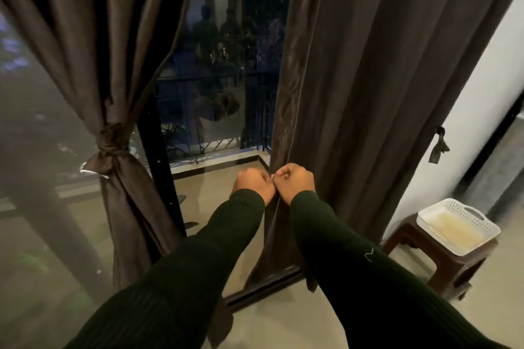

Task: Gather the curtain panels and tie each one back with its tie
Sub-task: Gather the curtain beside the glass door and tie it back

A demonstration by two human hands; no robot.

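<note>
The left curtain panel (93,45), dark brown, is gathered and knotted at mid height by its tie (109,150). The right curtain panel (382,79) hangs loose and spread wide. Its tie (438,147) dangles from the wall at the panel's right side, apart from my hands. My left hand (252,183) and my right hand (296,181) are fists side by side, both pinching the inner left edge of the right panel. Dark green sleeves cover both arms.
A glass door (221,88) between the panels shows a dark balcony and reflections. A brown stool (442,258) with a white plastic basket (458,224) on it stands at the right by the white wall. The door's floor track (263,289) runs under my arms.
</note>
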